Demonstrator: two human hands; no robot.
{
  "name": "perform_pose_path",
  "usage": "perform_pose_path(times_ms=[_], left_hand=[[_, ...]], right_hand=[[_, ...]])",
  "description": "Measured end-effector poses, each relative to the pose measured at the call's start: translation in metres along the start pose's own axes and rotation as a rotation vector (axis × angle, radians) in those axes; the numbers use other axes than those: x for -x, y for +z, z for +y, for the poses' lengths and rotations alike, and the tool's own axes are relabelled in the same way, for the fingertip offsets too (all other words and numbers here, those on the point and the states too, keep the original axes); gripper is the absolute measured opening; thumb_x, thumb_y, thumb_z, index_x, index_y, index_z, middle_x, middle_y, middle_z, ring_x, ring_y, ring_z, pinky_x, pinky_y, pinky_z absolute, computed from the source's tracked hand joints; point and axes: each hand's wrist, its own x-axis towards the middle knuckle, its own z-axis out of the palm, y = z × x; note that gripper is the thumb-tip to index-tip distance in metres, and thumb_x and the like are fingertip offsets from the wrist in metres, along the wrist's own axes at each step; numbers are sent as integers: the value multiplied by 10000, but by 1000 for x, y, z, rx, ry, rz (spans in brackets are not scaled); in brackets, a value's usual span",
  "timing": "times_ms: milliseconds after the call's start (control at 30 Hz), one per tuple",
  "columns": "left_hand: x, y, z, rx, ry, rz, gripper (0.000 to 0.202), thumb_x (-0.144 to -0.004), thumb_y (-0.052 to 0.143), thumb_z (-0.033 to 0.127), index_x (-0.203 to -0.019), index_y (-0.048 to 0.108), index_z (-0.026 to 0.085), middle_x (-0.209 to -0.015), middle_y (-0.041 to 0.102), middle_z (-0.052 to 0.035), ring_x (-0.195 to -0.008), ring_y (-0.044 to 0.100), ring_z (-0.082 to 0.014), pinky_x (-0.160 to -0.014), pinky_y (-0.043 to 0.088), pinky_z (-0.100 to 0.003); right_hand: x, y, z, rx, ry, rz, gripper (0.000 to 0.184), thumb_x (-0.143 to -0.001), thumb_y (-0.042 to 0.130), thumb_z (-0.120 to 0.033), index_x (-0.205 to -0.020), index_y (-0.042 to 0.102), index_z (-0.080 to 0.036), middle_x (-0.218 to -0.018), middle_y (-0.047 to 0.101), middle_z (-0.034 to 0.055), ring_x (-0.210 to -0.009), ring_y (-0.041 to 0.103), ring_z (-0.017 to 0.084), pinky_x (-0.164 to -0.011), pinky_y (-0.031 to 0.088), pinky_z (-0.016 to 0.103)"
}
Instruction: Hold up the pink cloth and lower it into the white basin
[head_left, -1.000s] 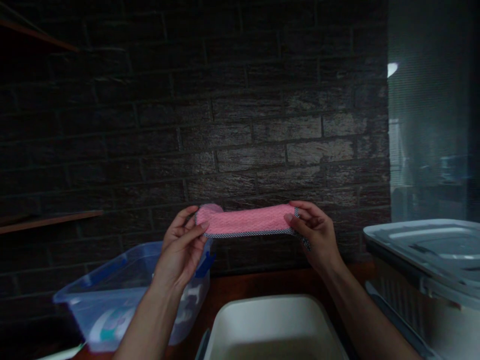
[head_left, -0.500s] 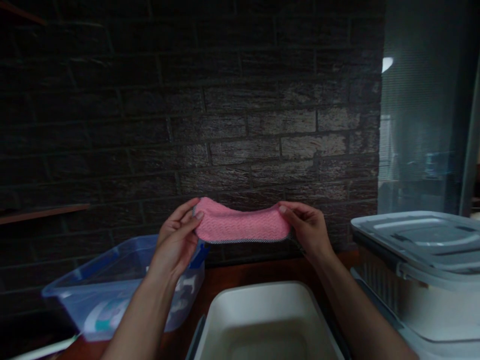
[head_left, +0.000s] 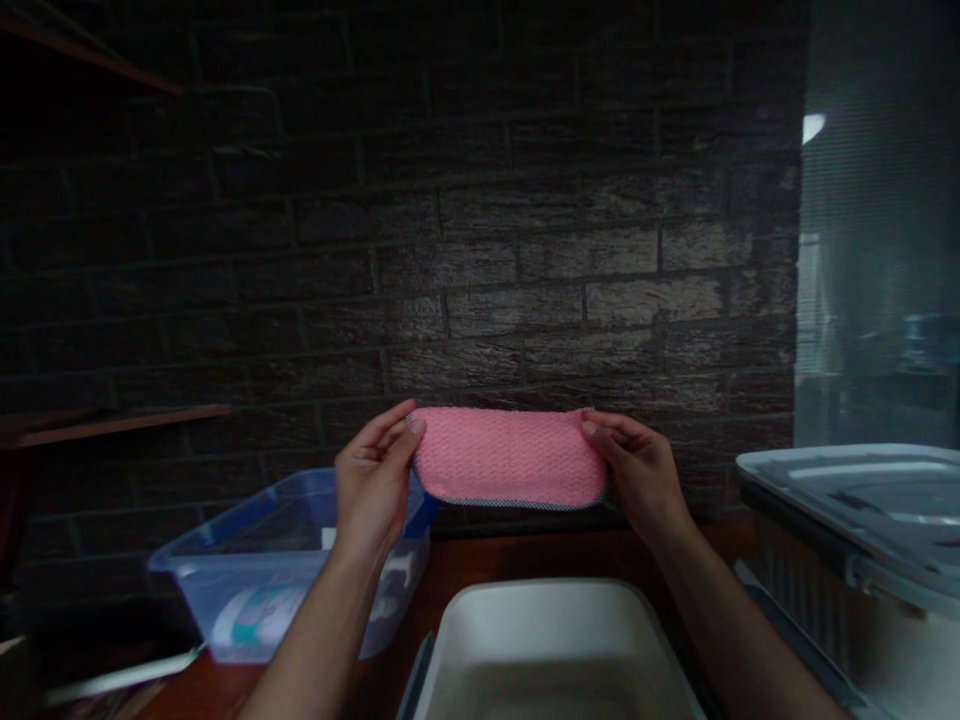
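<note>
1. The left hand (head_left: 373,480) pinches the left end of a pink cloth (head_left: 508,456). Its thumb lies on the near face and its fingers are curled narrowly behind the fabric.
2. The right hand (head_left: 641,470) grips the right end the same way, thumb in front and fingers tucked behind, closed on the edge.
3. The cloth hangs in the air between the two hands, at six o'clock from the middle of the view. It is stretched flat, wider than it is tall, with rounded corners.
4. Its surface is a knitted, waffle-like weave. A thin dark-and-white speckled trim runs along the lower edge.
5. At six o'clock below the cloth stands a white plastic tub (head_left: 555,590), smooth and with rounded corners, on a reddish wooden table (head_left: 525,555).
6. At eight o'clock sits a clear blue plastic bin (head_left: 187,585) with a blue latch. Pale things show through its wall but are too blurred to name.
7. At four o'clock is a grey box with a moulded lid (head_left: 862,490).
8. Behind everything rises a dark, rough brick wall (head_left: 480,250), with a wooden shelf (head_left: 112,425) at nine o'clock.
</note>
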Motion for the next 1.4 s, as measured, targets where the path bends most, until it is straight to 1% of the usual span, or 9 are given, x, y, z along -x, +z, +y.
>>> perform_pose_path(times_ms=[100, 167, 333, 433, 633, 867, 1033, 1200, 1400], left_hand=[[1, -1, 2, -12, -21, -6, 586, -701, 938, 223, -1262, 772, 226, -928, 777, -12, -789, 689, -89, -784, 537, -179], [1, -2, 3, -10, -27, -15, 559, -710, 933, 228, -1247, 778, 213, -926, 779, -15, -788, 688, -86, -778, 530, -169], [-1, -2, -1, -15, -2, 11, 295, -747, 907, 259, -1020, 825, 183, -969, 800, -48, -851, 709, -112, -836, 539, -197], [-2, -2, -4, -37, -25, -15, 232, -757, 893, 297, -944, 805, 192, -929, 783, -31, -794, 690, -116, -762, 535, -205], [6, 1, -2, -322, 145, -60, 214, -854, 808, 392, -928, 742, 202, -801, 719, 7, -669, 606, -119, -628, 443, -205], [28, 11, 15, -489, 166, -89, 236, -917, 732, 442, -991, 690, 222, -702, 662, 15, -587, 549, -129, -520, 325, -224], [37, 5, 28, -750, 177, -184, 275, -957, 656, 506, -1003, 661, 236, -639, 611, 28, -520, 471, -126, -506, 260, -243], [51, -6, 35, -1013, 140, -360, 297, -1008, 542, 504, -945, 631, 228, -570, 553, 39, -502, 496, -156, -538, 271, -266], [67, -9, 27, -1145, 33, -557, 296, -992, 531, 464, -855, 638, 225, -591, 611, -1, -567, 591, -216, -576, 319, -294]], right_hand=[[0, 2, 0, -45, 19, 17, 678, -760, 917, -333, -1385, 673, -241, -990, 816, 28, -818, 728, 168, -801, 564, 303], [0, 1, 0, -60, 13, 16, 759, -743, 927, -322, -1434, 622, -239, -957, 810, 11, -787, 714, 156, -799, 559, 297], [-2, -1, -2, 12, 17, -12, 351, -800, 873, -416, -1038, 774, -178, -833, 774, 24, -747, 660, 151, -770, 518, 276], [-1, 0, -5, 146, -67, 26, 318, -859, 796, -487, -927, 743, -181, -774, 718, 11, -685, 588, 143, -656, 449, 254], [8, 1, -16, 534, -279, 135, 335, -984, 619, -532, -949, 641, -199, -603, 494, -50, -543, 400, 122, -531, 275, 257], [25, -10, -41, 1022, -377, 171, 339, -1058, 470, -492, -1034, 645, -203, -614, 597, -4, -546, 526, 171, -578, 323, 280], [32, -22, -61, 1131, -309, 118, 329, -1038, 494, -479, -977, 663, -204, -674, 665, 35, -602, 598, 198, -602, 345, 289], [42, -33, -57, 1124, -169, -13, 374, -1034, 458, -480, -898, 645, -186, -707, 676, 45, -629, 620, 191, -587, 371, 277], [56, -26, -49, 1258, -45, -213, 282, -1007, 482, -285, -885, 706, -164, -832, 766, 110, -761, 723, 241, -639, 414, 292]])
